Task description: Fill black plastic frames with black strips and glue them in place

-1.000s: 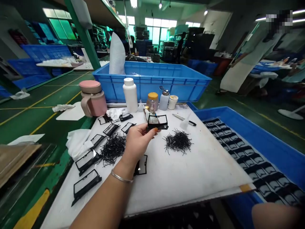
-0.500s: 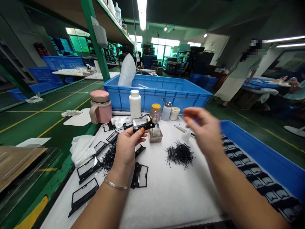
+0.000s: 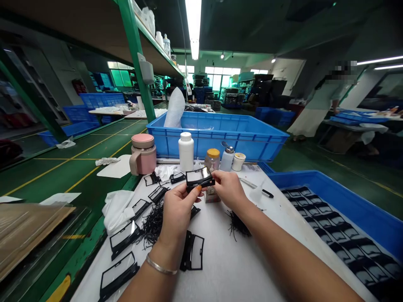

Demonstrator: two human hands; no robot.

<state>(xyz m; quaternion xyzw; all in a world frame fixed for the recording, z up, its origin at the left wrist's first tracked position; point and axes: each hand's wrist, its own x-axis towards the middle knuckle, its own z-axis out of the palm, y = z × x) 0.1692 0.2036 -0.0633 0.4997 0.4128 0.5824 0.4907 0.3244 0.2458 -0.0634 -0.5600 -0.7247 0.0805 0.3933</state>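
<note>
My left hand (image 3: 177, 209) and my right hand (image 3: 229, 189) together hold a small black rectangular frame with a clear window (image 3: 200, 178) above the white work mat (image 3: 239, 268). The left fingers pinch its lower left edge, the right fingers grip its right end. More black frames (image 3: 192, 251) lie on the mat under my left wrist and to the left. Two heaps of thin black strips (image 3: 153, 218) lie on the mat; the right heap (image 3: 236, 224) is partly hidden by my right forearm.
Behind my hands stand a pink jar (image 3: 143, 154), a white bottle (image 3: 186, 151), an amber jar (image 3: 213, 157) and a pump bottle (image 3: 227, 156). Blue bins sit at the back (image 3: 239, 138) and right (image 3: 362, 209), the right one with frames. A person (image 3: 317, 105) stands far right.
My right hand came in from the right and took hold of the frame's right end. The view has tilted up and the frame sits closer to me.
</note>
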